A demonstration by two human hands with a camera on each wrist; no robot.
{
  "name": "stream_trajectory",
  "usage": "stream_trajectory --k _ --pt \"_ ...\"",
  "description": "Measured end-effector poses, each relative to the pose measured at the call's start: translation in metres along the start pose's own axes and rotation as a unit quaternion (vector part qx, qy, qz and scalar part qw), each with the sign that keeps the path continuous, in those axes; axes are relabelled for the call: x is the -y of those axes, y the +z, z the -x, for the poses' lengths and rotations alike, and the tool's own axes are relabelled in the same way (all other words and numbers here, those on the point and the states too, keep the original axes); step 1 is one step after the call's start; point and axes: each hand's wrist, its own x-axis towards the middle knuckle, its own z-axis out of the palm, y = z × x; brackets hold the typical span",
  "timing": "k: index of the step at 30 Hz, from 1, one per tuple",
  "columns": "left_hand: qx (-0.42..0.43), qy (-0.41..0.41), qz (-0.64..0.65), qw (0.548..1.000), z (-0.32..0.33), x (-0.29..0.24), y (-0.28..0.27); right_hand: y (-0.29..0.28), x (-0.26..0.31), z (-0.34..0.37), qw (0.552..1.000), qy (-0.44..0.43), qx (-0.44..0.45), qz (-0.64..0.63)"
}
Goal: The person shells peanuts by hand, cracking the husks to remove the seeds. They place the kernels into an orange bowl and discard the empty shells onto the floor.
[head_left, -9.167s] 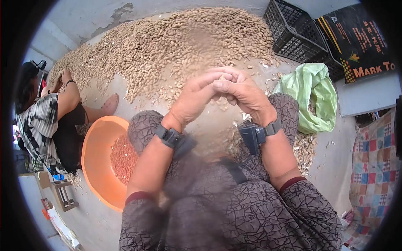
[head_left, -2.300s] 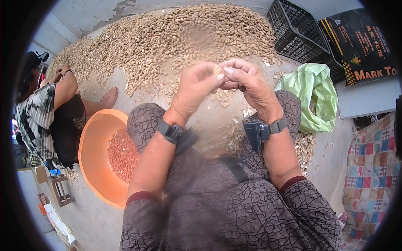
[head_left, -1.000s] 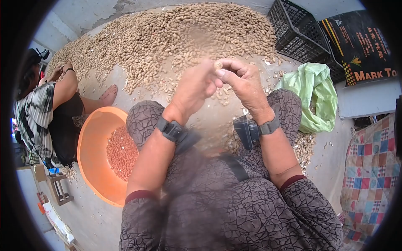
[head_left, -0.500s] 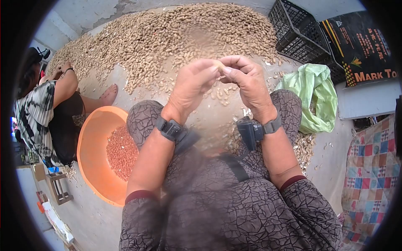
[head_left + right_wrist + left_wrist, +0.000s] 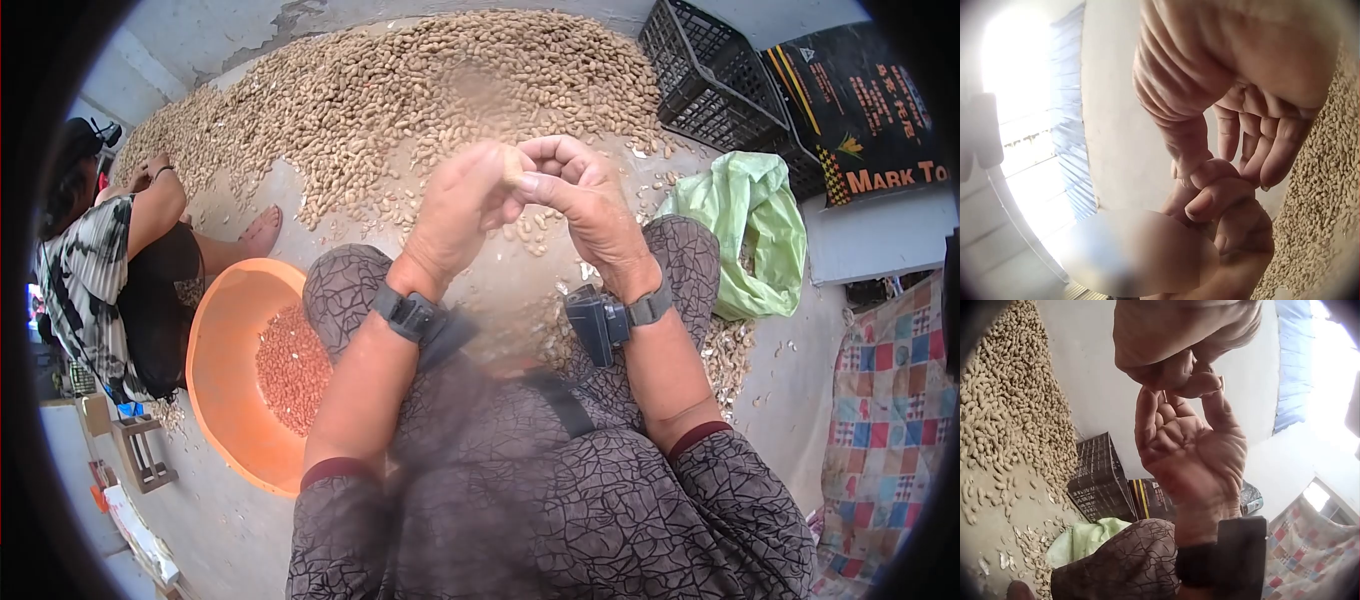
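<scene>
1. Head view: The left hand and the right hand meet at their fingertips, above the floor. Between them is a small pale thing, which seems to be a peanut pod; both hands pinch it with thumb and fingers. Behind, a long heap of peanuts lies along the wall. On the left, an orange basin contains reddish kernels, and beside it sits another person. On the right are a green bag, a black crate and a printed black sack.
2. Left wrist view: The left hand is at the top with bent fingers. Below, the right hand shows its palm, and its thumb and one finger touch the left fingertips. A blue curtain and a patchwork cloth are on the right.
3. Right wrist view: The right hand is above the left one, their fingertips together, and these cover the pod. The heap fills the right side.
</scene>
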Motion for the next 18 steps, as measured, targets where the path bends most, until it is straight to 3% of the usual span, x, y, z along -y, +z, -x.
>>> stream_trajectory --k 4,6,15,18 --pt "-0.004 -0.011 -0.001 1.0 0.0007 -0.0003 -0.0003 -0.0011 -0.0009 0.0009 1.0 0.003 0.004 0.001" --pt "0.045 -0.007 0.018 0.999 0.0003 0.0002 -0.0032 -0.0023 -0.0017 0.0011 1.0 0.005 0.002 -0.006" --pt "-0.001 -0.004 -0.016 1.0 0.0032 0.0011 -0.0013 0.0028 0.0006 0.0031 1.0 0.014 -0.002 -0.019" --pt "0.025 -0.003 -0.04 0.999 0.0029 0.0006 0.0022 0.0036 0.0017 0.0031 0.999 0.032 0.019 -0.015"
